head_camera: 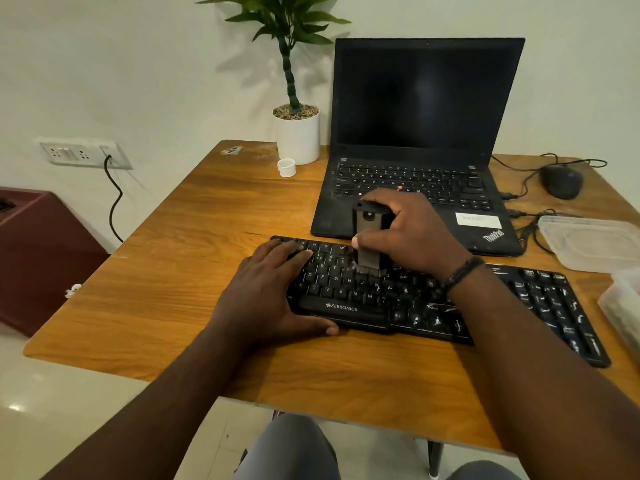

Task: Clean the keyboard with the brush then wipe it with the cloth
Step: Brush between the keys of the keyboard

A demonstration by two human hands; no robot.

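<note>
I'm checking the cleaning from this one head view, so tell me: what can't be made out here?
- Keyboard: the keys under the left hand and the right hand and forearm are hidden.
- Brush: the right hand's fingers cover its far side.
- Cloth: not visible anywhere in this view.
- Containers: cut off by the right edge.

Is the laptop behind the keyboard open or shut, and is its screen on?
Open: the laptop's lid stands upright, with its own keys exposed. The screen is dark all over, so it looks off or asleep.
</note>
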